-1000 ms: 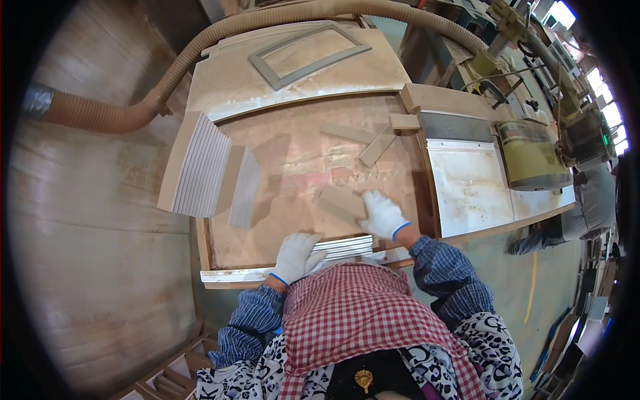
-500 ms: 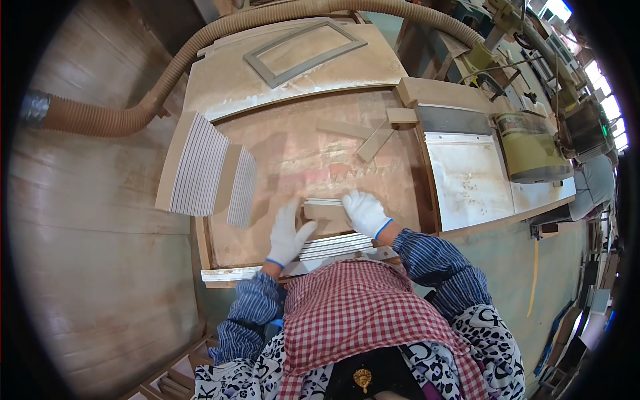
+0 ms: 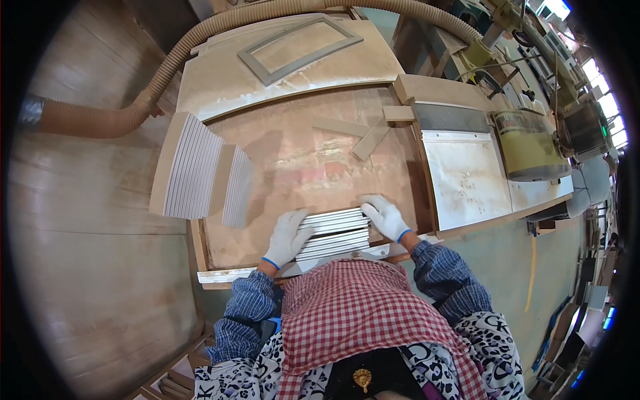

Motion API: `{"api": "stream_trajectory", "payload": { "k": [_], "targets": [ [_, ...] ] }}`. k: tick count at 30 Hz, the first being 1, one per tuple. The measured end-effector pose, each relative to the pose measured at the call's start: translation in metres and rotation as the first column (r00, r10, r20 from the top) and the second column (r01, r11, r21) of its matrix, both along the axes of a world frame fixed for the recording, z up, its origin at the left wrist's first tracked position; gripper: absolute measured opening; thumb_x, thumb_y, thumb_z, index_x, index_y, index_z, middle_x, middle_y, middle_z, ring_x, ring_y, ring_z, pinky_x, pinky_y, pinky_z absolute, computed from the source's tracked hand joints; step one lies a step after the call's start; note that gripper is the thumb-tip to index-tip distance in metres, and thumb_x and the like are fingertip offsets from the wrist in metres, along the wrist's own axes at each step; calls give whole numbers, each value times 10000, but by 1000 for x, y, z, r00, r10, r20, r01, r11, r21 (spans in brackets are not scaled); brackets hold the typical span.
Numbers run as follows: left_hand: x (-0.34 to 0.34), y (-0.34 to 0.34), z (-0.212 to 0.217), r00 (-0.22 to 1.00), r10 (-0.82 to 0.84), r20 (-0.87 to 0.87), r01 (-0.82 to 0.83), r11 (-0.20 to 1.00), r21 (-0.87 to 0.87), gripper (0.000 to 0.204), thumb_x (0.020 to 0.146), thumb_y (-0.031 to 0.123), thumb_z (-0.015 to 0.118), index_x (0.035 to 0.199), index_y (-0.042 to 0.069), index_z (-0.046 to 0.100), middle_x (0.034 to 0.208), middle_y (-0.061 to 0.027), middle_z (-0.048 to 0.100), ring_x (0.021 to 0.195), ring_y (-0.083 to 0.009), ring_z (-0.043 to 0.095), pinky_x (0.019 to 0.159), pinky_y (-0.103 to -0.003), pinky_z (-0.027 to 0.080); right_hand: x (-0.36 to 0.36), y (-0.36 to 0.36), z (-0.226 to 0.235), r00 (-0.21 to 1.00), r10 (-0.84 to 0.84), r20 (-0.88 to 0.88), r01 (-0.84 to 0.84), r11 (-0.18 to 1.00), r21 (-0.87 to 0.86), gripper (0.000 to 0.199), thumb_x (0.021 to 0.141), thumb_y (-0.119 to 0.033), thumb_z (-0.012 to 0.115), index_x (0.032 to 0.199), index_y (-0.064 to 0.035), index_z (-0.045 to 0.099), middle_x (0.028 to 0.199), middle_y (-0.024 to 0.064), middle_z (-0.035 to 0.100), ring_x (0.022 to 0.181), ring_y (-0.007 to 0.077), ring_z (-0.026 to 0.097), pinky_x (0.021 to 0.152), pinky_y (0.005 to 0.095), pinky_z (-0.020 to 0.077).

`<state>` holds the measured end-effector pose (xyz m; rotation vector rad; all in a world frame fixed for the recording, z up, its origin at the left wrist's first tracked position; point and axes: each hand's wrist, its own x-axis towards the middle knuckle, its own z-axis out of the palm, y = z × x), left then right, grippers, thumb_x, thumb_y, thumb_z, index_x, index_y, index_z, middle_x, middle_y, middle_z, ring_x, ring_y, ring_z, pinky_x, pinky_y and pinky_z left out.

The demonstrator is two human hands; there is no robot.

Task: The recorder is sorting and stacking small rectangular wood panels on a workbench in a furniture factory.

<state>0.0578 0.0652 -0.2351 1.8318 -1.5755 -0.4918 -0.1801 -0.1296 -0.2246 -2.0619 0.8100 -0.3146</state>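
Note:
A bundle of narrow boards with white edges (image 3: 333, 221) lies crosswise between my hands, close to my apron. My left hand (image 3: 287, 238), in a white glove, grips its left end, with the thumb and fingers spread along it. At the right end is my right hand (image 3: 385, 217), also gloved, its fingertips and thumb on the boards. A second bundle of such boards (image 3: 332, 246) lies right beside the first, nearer to me. The undersides of both bundles are hidden.
Two tall stacks of boards (image 3: 190, 167) (image 3: 235, 187) stand at the left of the recessed table (image 3: 280, 173). Loose strips (image 3: 371, 141) lie farther back. A grey rectangular frame (image 3: 300, 65) rests on the far panel. A ribbed hose (image 3: 160, 80) arches behind; a machine (image 3: 531, 147) stands right.
The bundle, earlier tilted with a broad brown face showing, now lies with its white edges up beside the other bundle. My right hand moved right and my left hand closed in on the left end.

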Motion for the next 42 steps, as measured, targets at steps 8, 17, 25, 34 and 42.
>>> {"api": "stream_trajectory", "payload": {
  "k": [8,17,25,34,42],
  "targets": [
    [-38,4,-15,906,349,-241,-389,910,-146,390,929,290,581,1220,30,594,1177,-202,571,1146,-372,511,1007,-435,396,8,59,-7,963,-255,89,251,966,61,442,998,-300,506,1367,-56,517,1317,244,541,1217,394,545,1023,394,428],
    [5,-49,44,996,25,87,-73,792,606,269,895,294,612,933,47,713,1047,-139,673,1001,-365,593,874,-463,467,17,-34,52,860,47,-509,-37,999,29,515,940,-315,568,1382,-60,493,1284,223,583,1125,411,594,952,417,489],
    [39,-177,32,963,42,265,-22,997,-77,411,858,258,633,1222,69,605,1193,-201,610,1106,-384,565,949,-487,451,65,-152,-1,936,-209,-282,-67,681,-729,563,785,-64,575,1340,-120,505,1475,149,422,1345,364,410,1082,511,344],
    [85,-242,12,937,346,-50,-346,938,2,482,902,249,622,1319,19,545,1336,-221,551,1262,-363,506,1075,-413,395,136,-164,9,962,-10,-274,-188,701,-688,582,721,-404,779,1143,-65,563,1283,184,533,1253,357,473,1066,521,343],
    [57,-142,16,953,286,-99,-291,956,-42,437,916,305,637,1277,62,595,1283,-197,594,1196,-365,554,1033,-433,435,160,-162,-11,945,-11,-328,-159,859,-488,292,819,-217,592,1056,-52,640,1038,216,678,984,377,657,829,500,520]
  ]
}}
